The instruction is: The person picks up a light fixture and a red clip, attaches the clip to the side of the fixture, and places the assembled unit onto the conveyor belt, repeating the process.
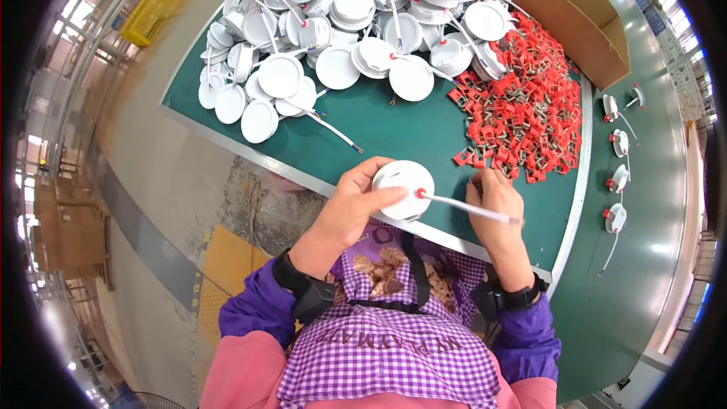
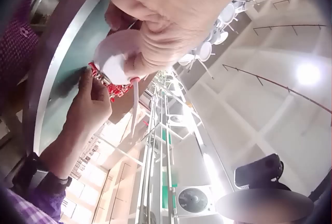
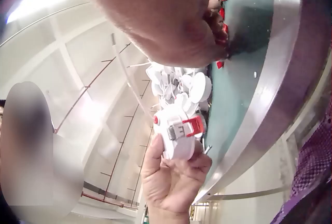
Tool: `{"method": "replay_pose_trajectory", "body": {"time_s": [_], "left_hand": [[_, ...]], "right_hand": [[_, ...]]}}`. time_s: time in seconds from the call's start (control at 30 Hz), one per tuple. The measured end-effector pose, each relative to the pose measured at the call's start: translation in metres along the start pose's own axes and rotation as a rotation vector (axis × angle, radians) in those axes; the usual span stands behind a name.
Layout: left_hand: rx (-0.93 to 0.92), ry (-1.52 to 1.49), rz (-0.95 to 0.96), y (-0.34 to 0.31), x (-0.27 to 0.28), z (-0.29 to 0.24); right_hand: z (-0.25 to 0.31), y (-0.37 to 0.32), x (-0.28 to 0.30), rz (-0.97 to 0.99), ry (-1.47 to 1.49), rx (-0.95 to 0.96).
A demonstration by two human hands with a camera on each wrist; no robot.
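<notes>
Left hand (image 1: 354,208) curls round the lamp (image 1: 405,188), held above the table (image 1: 379,132) edge (one red clip (image 3: 185,127) already on). Right hand (image 1: 496,198) is curled at the clips (image 1: 530,113); whether it has one, I cannot tell. Clip-fitting, I judge: next calls for singling one out and seating it.

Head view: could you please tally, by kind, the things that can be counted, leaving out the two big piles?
White lamps on the side belt: 5
Held lamp in the left hand: 1
Cardboard box: 1
Yellow crate: 1
Total: 8
</notes>
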State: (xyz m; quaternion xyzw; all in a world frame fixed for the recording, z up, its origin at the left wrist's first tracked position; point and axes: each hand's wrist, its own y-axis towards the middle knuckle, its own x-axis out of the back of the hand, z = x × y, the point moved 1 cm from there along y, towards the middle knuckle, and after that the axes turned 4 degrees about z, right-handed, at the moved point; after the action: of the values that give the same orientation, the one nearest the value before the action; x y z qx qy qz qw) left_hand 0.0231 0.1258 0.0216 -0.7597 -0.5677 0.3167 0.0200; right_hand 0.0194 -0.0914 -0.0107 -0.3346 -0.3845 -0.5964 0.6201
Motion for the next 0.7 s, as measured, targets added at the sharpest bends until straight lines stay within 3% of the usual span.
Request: {"method": "replay_pose_trajectory", "body": {"time_s": [0.03, 0.1, 0.13, 0.2, 0.27, 0.4, 0.5, 0.63, 0.7], "left_hand": [[0.0, 0.0, -0.001, 0.001, 0.0, -0.001], [0.158, -0.601, 0.089, 0.002, -0.006, -0.002], [0.158, -0.601, 0.09, 0.002, -0.006, 0.0], [0.245, -0.482, 0.14, 0.004, -0.008, 0.005], [0.23, -0.333, 0.152, 0.003, -0.012, 0.004], [0.188, 0.102, 0.12, 0.007, -0.015, 0.005], [0.123, 0.181, 0.164, 0.011, -0.03, 0.008], [0.087, 0.326, 0.184, 0.018, -0.037, 0.022], [-0.024, 0.444, 0.171, 0.019, -0.037, 0.025]], "right_hand": [[-0.001, -0.002, 0.004, 0.059, 0.014, -0.012], [-0.002, -0.007, 0.009, 0.112, -0.006, -0.032], [-0.004, -0.01, 0.01, 0.15, -0.016, -0.025], [-0.011, -0.011, 0.013, 0.184, -0.028, -0.02], [-0.019, -0.012, 0.016, 0.06, 0.076, 0.021], [-0.029, -0.008, 0.037, -0.058, 0.417, -0.222], [-0.018, -0.01, 0.037, -0.094, 0.628, -0.196], [0.01, -0.019, 0.035, -0.042, 0.643, -0.101], [0.015, -0.024, 0.038, -0.035, 0.603, -0.079]]}}
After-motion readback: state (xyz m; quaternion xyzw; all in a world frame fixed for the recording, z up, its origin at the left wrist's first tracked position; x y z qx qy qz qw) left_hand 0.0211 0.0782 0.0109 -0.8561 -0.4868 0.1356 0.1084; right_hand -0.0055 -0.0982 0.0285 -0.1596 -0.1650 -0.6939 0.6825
